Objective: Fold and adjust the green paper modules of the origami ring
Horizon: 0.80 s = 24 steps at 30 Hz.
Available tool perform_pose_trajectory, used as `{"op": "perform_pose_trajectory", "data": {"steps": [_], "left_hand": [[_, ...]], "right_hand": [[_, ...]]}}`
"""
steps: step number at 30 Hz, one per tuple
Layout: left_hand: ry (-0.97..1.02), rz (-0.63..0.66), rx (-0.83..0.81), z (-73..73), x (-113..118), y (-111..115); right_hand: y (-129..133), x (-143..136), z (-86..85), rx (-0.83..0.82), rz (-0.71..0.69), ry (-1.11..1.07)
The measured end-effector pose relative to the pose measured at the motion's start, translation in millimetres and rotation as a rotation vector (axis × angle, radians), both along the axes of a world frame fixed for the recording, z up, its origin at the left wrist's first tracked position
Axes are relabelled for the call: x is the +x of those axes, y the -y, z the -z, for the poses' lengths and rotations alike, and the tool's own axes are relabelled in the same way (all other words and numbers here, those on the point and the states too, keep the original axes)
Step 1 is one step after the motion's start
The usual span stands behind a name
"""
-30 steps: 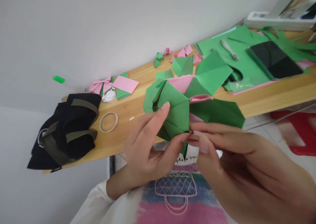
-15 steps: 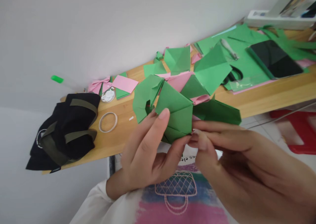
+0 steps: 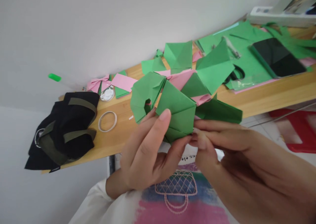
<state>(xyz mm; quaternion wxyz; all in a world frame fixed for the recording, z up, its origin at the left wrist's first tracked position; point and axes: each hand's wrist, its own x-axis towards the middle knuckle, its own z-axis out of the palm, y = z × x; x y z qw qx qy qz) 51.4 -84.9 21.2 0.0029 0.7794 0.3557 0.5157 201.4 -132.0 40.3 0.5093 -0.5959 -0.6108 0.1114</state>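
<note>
I hold a folded paper model [image 3: 180,95] made of green flaps with pink parts in its middle, in front of my chest and above the edge of a wooden table [image 3: 266,95]. My left hand [image 3: 148,151] grips its lower left side, fingers behind a green flap and thumb beneath it. My right hand [image 3: 234,155] pinches the model's lower edge between thumb and fingers, right beside my left thumb. Several green flaps stick up and out toward the table.
On the table lie a black cap with olive straps [image 3: 64,128], a tape ring [image 3: 107,121], pink and green folded pieces [image 3: 116,84], green sheets [image 3: 247,56], scissors [image 3: 234,74], a dark tablet [image 3: 276,56] and a white box [image 3: 278,10]. A red stool [image 3: 298,132] stands below.
The paper model has tilted and lifted a little, its left flap swinging out to the left. Both hands keep their grip in nearly the same place.
</note>
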Motion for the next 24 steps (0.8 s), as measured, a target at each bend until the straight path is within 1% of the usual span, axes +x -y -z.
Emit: {"op": "perform_pose_trajectory", "data": {"steps": [3, 8, 11, 13, 15, 16, 18, 19, 22, 24], "left_hand": [[0.028, 0.013, -0.045, -0.6, -1, 0], [0.044, 0.015, -0.079, 0.0, 0, -2], [0.073, 0.014, -0.104, 0.6, 1, -3], [0.082, 0.013, -0.137, -0.4, 2, -3], [0.073, 0.016, -0.203, -2.5, 2, -3], [0.07, 0.017, -0.237, -3.6, 1, -3], [0.072, 0.016, -0.287, -5.2, 1, -3], [0.073, 0.018, -0.3, -5.6, 1, -2], [0.084, 0.017, -0.265, -5.0, 0, -1], [0.064, -0.003, -0.252, -4.5, 0, 0]], "right_hand": [[1, 1, -0.3, 0.0, -0.013, 0.013], [2, 1, -2.4, -0.045, -0.021, 0.022], [-2, 5, -6.5, -0.025, 0.004, 0.022], [-6, 10, -9.5, -0.006, -0.009, 0.037], [-9, 15, -11.0, 0.008, -0.155, 0.083], [-9, 15, -11.0, 0.003, -0.195, 0.093], [-7, 13, -9.2, -0.007, -0.125, 0.06], [-5, 10, -7.9, -0.017, -0.033, 0.041], [0, 3, -3.8, -0.036, 0.019, 0.061], [1, 1, -2.1, -0.049, 0.002, 0.05]]}}
